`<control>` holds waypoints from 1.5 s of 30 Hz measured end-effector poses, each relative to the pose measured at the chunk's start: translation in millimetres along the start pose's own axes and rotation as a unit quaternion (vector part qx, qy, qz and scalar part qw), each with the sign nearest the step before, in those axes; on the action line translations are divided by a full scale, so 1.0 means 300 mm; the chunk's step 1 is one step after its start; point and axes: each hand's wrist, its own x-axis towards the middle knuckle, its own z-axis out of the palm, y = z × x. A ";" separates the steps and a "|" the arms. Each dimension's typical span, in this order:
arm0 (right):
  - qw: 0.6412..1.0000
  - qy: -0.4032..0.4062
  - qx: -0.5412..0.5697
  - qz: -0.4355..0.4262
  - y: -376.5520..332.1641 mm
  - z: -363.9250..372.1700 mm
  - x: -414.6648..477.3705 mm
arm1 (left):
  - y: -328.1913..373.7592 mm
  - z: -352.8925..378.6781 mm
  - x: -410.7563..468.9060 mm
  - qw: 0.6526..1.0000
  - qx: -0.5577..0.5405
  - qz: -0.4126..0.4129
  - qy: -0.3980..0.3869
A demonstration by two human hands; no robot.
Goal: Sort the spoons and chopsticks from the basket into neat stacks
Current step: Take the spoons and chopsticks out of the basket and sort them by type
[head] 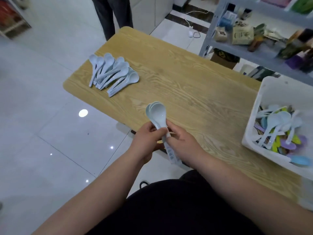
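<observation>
Item one: held spoons (pixel 156 112), pale blue, a few nested bowl in bowl, bowls up and pointing away from me, held in the air over the near edge of the surface (pixel 186 85). My left hand (pixel 147 138) has its fingers curled round the handles from the left; my right hand (pixel 183 141) pinches the same handles from the right, so both hands are closed together on this one bundle. The handle ends stick out below, between my wrists, and carry a printed marking too blurred to read. Item two: pile (pixel 113 73) of pale blue spoons, lying on the far left part of the surface, fanned out with bowls away from me and handles bunched toward the left edge, well apart from my hands. Item three: basket (pixel 274 89), white, at the right end of the surface, holding mixed spoons (pixel 277 121) in pale blue, purple, yellow-green and turquoise, jumbled and crossing one another. One blue spoon (pixel 300 161) lies over its near rim. Item four: grey shelf (pixel 254 55) beyond the surface, stocked with assorted goods. Item five: glossy tiled floor (pixel 42 116) on the left; another person's legs (pixel 113 14) stand past the far end.
</observation>
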 end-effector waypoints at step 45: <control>0.798 0.355 0.243 0.421 -0.008 0.514 1.230 | 0.641 -1.084 1.098 0.880 0.473 0.038 0.015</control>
